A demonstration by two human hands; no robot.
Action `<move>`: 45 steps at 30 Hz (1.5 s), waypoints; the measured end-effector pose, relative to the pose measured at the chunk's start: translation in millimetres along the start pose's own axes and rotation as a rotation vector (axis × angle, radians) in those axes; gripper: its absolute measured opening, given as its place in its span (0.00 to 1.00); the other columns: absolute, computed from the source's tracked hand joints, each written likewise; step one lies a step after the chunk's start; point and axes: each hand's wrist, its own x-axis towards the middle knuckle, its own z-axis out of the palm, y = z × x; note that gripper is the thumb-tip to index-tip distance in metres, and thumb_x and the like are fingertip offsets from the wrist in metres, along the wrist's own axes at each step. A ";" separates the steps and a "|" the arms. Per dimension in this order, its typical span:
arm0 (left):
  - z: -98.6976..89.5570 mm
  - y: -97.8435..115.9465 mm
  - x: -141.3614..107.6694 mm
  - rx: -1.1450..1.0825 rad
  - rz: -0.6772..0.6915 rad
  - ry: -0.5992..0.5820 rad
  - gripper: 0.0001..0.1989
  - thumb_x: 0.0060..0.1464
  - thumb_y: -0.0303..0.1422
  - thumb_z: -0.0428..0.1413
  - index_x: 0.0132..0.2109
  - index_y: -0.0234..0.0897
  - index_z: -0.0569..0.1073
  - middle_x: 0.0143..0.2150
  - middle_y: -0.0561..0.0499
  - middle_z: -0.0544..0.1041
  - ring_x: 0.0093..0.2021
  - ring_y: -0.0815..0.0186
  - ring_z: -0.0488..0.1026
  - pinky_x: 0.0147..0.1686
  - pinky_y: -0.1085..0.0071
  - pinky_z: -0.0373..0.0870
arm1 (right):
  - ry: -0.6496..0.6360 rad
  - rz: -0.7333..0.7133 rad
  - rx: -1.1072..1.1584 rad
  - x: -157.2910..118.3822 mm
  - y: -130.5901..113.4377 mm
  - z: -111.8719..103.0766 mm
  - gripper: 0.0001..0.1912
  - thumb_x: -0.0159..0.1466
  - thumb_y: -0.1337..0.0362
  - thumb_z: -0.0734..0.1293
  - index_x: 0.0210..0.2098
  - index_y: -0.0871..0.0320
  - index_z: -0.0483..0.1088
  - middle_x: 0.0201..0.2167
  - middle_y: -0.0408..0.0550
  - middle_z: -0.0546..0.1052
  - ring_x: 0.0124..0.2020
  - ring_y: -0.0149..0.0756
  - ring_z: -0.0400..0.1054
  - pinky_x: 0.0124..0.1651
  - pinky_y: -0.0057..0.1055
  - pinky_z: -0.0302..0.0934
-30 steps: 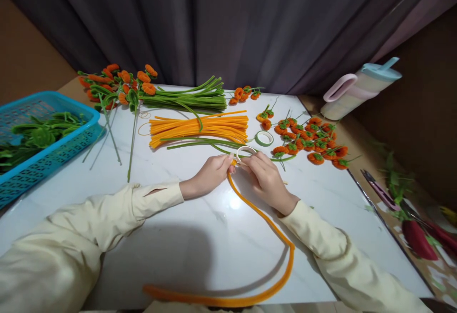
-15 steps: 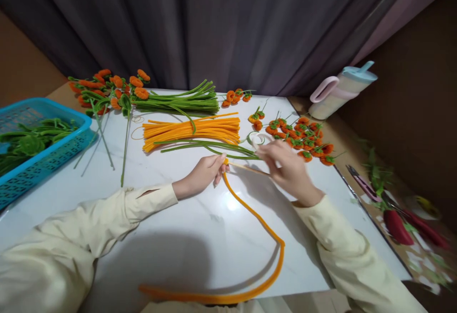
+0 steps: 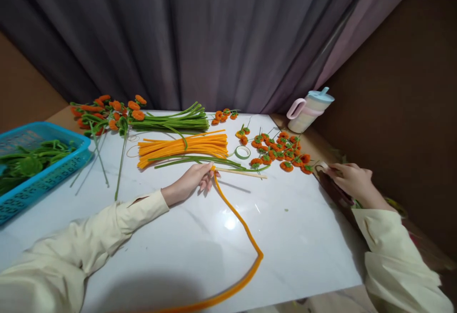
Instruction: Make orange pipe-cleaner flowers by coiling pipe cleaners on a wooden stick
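Observation:
My left hand (image 3: 200, 178) pinches a thin wooden stick (image 3: 246, 173) at its left end, where an orange pipe cleaner (image 3: 246, 222) is wound on. The pipe cleaner's long tail curves down across the white table toward the near edge. Out past the table's right edge, my right hand (image 3: 352, 182) has its fingers pressed together over tools. Something small and pale shows at its fingertips; what they grip is partly hidden. A bundle of orange pipe cleaners (image 3: 182, 148) and loose green stems (image 3: 200, 160) lie behind my left hand.
Small orange flowers (image 3: 282, 148) and a roll of green tape (image 3: 243, 152) lie right of the bundle. Behind are green stems (image 3: 171, 121) and finished flowers (image 3: 114, 113). A blue basket (image 3: 46, 179) with green leaves stands left, a tumbler (image 3: 309, 110) back right.
My right hand has let go of the stick and moved right, off the table's edge. My left hand still holds the stick and pipe cleaner. The view has shifted.

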 end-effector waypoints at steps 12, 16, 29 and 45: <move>-4.6 26.3 6.3 -0.409 0.025 -0.057 0.12 0.54 0.36 0.55 0.30 0.32 0.64 0.30 0.52 0.68 0.21 0.78 0.63 0.16 0.82 0.56 | -0.632 0.273 0.810 120.6 -192.6 -28.2 0.17 0.63 0.52 0.61 0.41 0.56 0.73 0.39 0.52 0.77 0.33 0.40 0.73 0.32 0.33 0.69; 0.8 55.0 6.1 -0.327 0.159 -0.029 0.14 0.55 0.39 0.54 0.29 0.33 0.64 0.26 0.54 0.65 0.23 0.77 0.63 0.19 0.81 0.58 | -0.564 0.341 1.316 156.9 -244.2 21.2 0.17 0.62 0.55 0.63 0.46 0.59 0.66 0.39 0.52 0.76 0.39 0.37 0.72 0.41 0.34 0.68; -16.4 73.3 16.1 0.713 0.978 0.615 0.14 0.64 0.34 0.40 0.32 0.35 0.64 0.31 0.50 0.66 0.33 0.69 0.64 0.35 0.73 0.62 | -0.537 0.435 1.344 195.4 -268.9 23.7 0.18 0.64 0.59 0.57 0.19 0.58 0.54 0.13 0.37 0.58 0.16 0.23 0.50 0.21 0.24 0.45; -6.0 77.1 0.2 0.897 1.080 0.424 0.17 0.63 0.27 0.42 0.24 0.35 0.61 0.29 0.50 0.68 0.33 0.71 0.67 0.36 0.75 0.64 | -0.565 0.037 0.729 200.0 -233.5 -11.5 0.10 0.58 0.75 0.56 0.22 0.58 0.53 0.18 0.39 0.57 0.21 0.26 0.49 0.27 0.25 0.42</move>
